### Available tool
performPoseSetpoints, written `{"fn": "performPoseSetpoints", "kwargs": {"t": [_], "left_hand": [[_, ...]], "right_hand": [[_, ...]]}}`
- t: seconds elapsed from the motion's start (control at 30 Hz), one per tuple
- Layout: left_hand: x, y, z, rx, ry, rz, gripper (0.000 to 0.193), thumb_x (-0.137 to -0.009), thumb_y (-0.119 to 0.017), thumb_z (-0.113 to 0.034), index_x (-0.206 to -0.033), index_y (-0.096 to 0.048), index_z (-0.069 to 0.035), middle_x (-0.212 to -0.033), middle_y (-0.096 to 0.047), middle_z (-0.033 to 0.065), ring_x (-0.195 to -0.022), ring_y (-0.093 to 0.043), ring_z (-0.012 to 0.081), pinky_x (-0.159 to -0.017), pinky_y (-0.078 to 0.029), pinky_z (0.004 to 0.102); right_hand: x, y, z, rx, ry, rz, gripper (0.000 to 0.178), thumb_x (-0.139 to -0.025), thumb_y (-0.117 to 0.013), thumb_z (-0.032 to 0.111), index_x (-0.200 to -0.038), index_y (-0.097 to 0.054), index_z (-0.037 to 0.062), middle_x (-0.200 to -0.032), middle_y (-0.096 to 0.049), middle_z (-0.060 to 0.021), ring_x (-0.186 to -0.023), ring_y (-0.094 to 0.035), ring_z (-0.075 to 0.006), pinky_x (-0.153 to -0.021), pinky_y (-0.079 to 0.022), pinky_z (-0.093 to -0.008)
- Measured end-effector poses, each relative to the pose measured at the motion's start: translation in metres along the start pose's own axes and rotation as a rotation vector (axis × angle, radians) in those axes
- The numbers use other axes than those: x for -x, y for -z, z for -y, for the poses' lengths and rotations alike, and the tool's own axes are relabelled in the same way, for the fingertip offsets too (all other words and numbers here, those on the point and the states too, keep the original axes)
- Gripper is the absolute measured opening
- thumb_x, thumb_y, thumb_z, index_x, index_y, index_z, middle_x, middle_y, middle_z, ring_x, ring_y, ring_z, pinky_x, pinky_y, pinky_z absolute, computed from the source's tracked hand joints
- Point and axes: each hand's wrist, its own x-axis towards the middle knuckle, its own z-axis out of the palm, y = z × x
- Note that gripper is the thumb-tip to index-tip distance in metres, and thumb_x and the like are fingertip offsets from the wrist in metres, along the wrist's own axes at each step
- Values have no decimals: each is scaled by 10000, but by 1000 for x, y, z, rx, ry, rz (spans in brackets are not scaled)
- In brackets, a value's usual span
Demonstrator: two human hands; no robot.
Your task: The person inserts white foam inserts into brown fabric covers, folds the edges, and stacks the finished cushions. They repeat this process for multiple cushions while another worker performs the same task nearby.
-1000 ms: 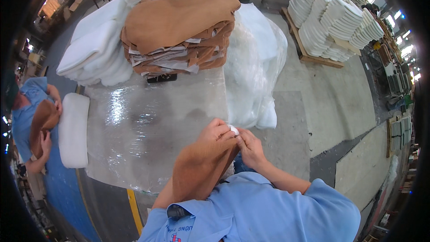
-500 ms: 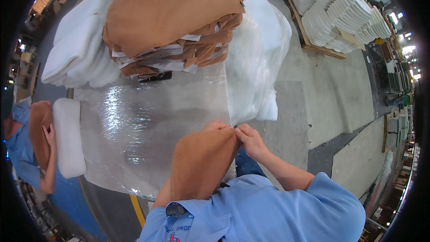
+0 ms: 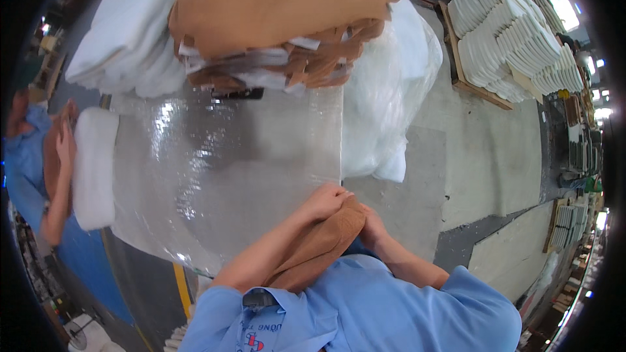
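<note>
A brown fabric cushion cover (image 3: 319,248) is held against my chest, its far corner up between my two hands. My left hand (image 3: 328,201) is closed, pinching that corner from the left and above. On the corner's other side my right hand (image 3: 372,227) grips the cover's edge; its fingertips are partly hidden behind the cloth. Just beyond my hands lies the table top (image 3: 261,156), wrapped in shiny clear film. Toward its far side rises a stack of brown fabric covers (image 3: 280,6) with white tags sticking out.
White padding (image 3: 124,32) is piled left of the stack; bagged white padding (image 3: 391,98) hangs at the right. A white cushion (image 3: 95,168) lies along the left edge, beside a co-worker (image 3: 32,156) holding brown cloth. A pallet of white pads (image 3: 508,32) stands far right.
The cover has turned and narrowed as my left arm came over to its outer side. My left hand now shows on top of the corner. The co-worker's brown cloth has shifted too.
</note>
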Motion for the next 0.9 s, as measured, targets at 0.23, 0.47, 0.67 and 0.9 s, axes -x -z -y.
{"fn": "performPoseSetpoints", "kwargs": {"t": [0.23, 0.47, 0.67, 0.9], "left_hand": [[-7, -14, -15, -131, 44, 47, 454, -995, -639, -405, -883, -749, 22, -761, -693, 227, -652, -597, 338, -670, -501, 470], [-29, 0, -8, -194, 195, 115, 443, -1032, -594, -401, -968, -786, -7, -973, -730, 264, -899, -703, 428, -817, -538, 503], [-48, -12, -2, -369, 250, 45, 473, -1016, -622, -446, -965, -788, -6, -1014, -731, 270, -971, -705, 470, -871, -561, 522], [25, 19, 21, -87, 93, -4, 528, -1026, -618, -465, -919, -752, 34, -928, -728, 263, -879, -694, 452, -821, -547, 528]], "right_hand": [[-8, 9, -17, -297, 83, 143, 425, -1135, -469, 444, -1248, -649, 75, -1123, -706, -60, -1022, -690, -203, -873, -578, -371], [-46, 0, -19, -324, 13, 215, 456, -1138, -452, 463, -1257, -655, 72, -1119, -706, -71, -1028, -688, -224, -889, -581, -383], [-36, 3, -21, -124, -27, 386, 543, -1104, -495, 523, -1432, -540, 93, -1349, -625, -87, -1201, -632, -241, -996, -553, -422], [-37, 3, -22, -377, -242, 721, 708, -1093, -382, 642, -1551, -429, 103, -1509, -530, -102, -1362, -525, -260, -1183, -410, -441]]}}
